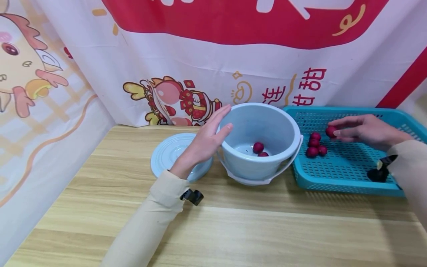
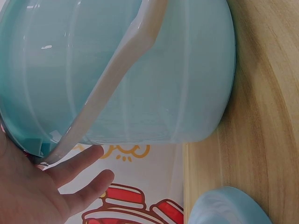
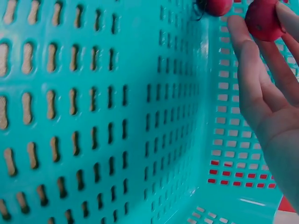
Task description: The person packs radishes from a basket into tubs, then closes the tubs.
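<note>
A light blue bucket (image 1: 253, 168) with a pale handle (image 2: 112, 79) stands upright on the table, and two dark red round fruits (image 1: 258, 147) lie at its bottom. My left hand (image 1: 208, 139) rests against the bucket's left rim, its fingers fairly straight. Over the teal basket (image 1: 350, 185) to the right, my right hand (image 1: 375, 129) pinches one red fruit (image 3: 265, 19) between thumb and fingers. Several more red fruits (image 1: 313, 143) lie together on the basket floor, left of that hand. The kind of fruit is too small to tell for sure.
A round light blue lid (image 1: 170, 148) lies on the wooden table (image 1: 233, 233) left of the bucket, partly behind my left forearm. The basket's left wall stands close to the bucket. A printed white and red cloth (image 1: 200, 55) hangs behind the table.
</note>
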A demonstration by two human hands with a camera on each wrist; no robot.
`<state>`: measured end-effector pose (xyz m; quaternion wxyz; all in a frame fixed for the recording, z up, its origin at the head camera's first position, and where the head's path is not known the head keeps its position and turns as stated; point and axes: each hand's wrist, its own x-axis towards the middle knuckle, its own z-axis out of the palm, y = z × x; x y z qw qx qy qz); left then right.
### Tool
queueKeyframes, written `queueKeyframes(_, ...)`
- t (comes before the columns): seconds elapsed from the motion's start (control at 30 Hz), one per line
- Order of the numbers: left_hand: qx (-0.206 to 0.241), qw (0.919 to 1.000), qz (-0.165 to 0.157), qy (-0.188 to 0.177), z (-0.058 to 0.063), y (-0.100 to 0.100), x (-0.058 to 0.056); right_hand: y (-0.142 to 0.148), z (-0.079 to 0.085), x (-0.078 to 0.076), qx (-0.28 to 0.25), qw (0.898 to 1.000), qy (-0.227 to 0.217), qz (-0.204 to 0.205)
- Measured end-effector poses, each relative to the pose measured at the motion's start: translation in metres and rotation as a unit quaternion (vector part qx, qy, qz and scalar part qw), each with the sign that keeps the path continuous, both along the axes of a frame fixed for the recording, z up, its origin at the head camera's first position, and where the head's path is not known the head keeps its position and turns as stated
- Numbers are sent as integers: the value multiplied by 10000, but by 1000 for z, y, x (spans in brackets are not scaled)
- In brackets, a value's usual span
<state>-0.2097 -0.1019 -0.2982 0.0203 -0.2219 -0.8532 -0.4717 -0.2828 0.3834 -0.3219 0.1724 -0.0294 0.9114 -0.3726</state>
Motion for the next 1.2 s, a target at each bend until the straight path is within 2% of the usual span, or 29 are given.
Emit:
queueKeyframes(0.27, 11, 10000, -10, 0, -1, 0, 0, -9, 11, 1, -725, 9973, 19, -122)
queueKeyframes(0.47, 6, 10000, -12, -38, -1, 2, -1, -17, 18, 8, -1276, 9916, 150, -159)
queueKeyframes(0.63, 26, 10000, -38, -39, -1, 3, -1, -25, 25, 11, -1311, 9906, 379, -63)
queueKeyframes(0.87, -2, 10000, -19, -17, -1, 1, 0, -49, 38, 12, -1076, 9926, 567, -26)
queueKeyframes(1.2, 10, 10000, -7, -53, 1, 0, 0, -89, 53, 21, -1588, 9812, 1079, 201)
